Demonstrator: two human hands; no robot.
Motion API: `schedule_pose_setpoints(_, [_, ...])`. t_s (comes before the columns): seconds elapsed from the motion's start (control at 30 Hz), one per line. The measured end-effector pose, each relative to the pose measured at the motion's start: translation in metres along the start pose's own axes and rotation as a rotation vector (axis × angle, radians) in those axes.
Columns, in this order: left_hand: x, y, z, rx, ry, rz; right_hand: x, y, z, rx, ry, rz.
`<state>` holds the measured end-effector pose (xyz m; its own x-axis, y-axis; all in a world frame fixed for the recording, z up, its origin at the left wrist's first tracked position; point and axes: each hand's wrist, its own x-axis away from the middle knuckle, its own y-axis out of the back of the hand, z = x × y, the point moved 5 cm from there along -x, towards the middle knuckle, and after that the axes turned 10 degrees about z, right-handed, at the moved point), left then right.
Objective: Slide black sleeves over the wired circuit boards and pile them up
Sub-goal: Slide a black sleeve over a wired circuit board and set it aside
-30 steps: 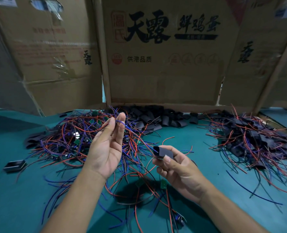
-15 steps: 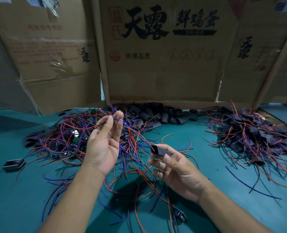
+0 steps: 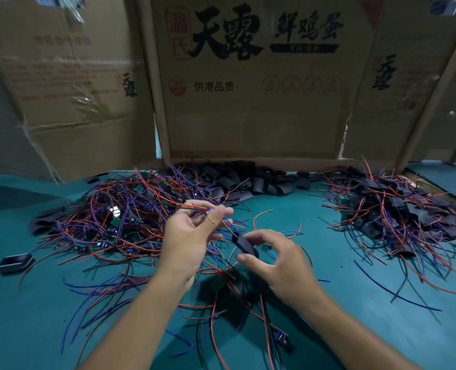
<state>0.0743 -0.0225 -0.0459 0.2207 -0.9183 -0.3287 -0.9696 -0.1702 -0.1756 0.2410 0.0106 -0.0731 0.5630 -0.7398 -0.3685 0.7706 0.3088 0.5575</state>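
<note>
Hands meet above the teal worktop (image 3: 355, 316): left hand (image 3: 192, 236) pinches limp, light wire ends (image 3: 195, 208), right hand (image 3: 277, 259) at three o'clock pinches a soft, squashable black sleeve (image 3: 244, 245), best held by its edges.

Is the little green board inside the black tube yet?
Not yet. The green board hangs on its wires below the hands, outside the black sleeve pinched in the right hand. The left hand pinches the wire ends.
</note>
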Motion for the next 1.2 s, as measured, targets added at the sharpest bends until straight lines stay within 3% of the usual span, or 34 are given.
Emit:
schedule_pose_setpoints(0.33, [0.007, -0.018, 0.005, -0.251, -0.028, 0.138, -0.001, -0.006, -0.01, -0.117, -0.08, 0.084])
schedule_pose_setpoints(0.5, [0.007, -0.017, 0.006, -0.197, 0.001, 0.177, -0.001, -0.003, -0.002, -0.209, -0.074, 0.242])
schedule_pose_setpoints(0.7, [0.005, -0.012, 0.01, 0.025, 0.108, 0.214, -0.005, 0.014, -0.005, 0.003, -0.108, 0.341])
schedule_pose_setpoints(1.0, [0.006, -0.019, 0.011, 0.051, 0.099, 0.309, -0.005, 0.03, 0.006, 0.26, 0.078, 0.237])
schedule_pose_setpoints(1.2, [0.007, -0.024, 0.014, 0.05, 0.101, 0.378, -0.004, 0.036, 0.014, 0.204, 0.16, 0.139])
